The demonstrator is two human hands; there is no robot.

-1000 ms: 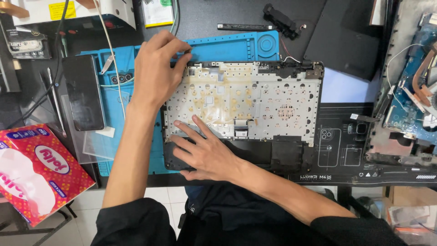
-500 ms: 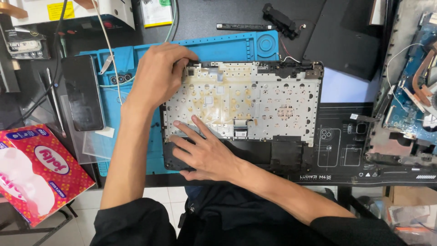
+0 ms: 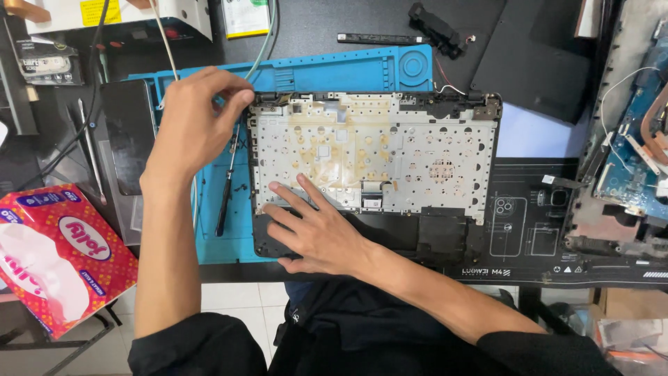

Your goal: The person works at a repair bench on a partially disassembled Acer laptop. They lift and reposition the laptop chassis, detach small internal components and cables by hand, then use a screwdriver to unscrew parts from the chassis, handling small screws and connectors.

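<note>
A top-down view of a cluttered desk where a person works on an upturned laptop palmrest, its pale metal keyboard backing facing up and its black lower edge nearest the person. The palmrest lies partly on a blue mat and partly on a black mat to the right.

The left hand reaches over the blue mat to the palmrest's top left corner, fingers curled together with the fingertips pinched at that corner; whether they grip a small part there cannot be told. The right hand lies flat on the lower left of the palmrest, fingers spread, pressing on the metal plate and the black edge.

Just left of the palmrest, a black-handled screwdriver lies on the blue mat. Further left sit a dark phone and tweezers. A red tissue box rests at the lower left. At the far right is a bared laptop base with a blue circuit board.
</note>
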